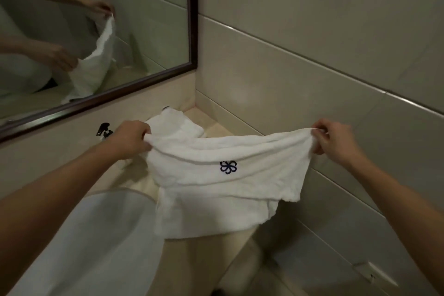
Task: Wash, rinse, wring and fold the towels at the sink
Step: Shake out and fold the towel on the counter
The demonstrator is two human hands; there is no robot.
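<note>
Both bare arms reach forward, spread wide; the left hand [131, 138] and the right hand [332, 138] each pinch a top corner of the towel [216, 175], fingers curled, knuckles up

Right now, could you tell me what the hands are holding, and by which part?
Both hold one white towel with a dark flower emblem: the left hand and the right hand each pinch an end of its top edge, stretched between them.

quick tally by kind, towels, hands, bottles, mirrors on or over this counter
towels: 2, the held towel and the folded towel
hands: 2, left hand, right hand
bottles: 1, pump bottle
mirrors: 1, mirror
total: 6
</note>
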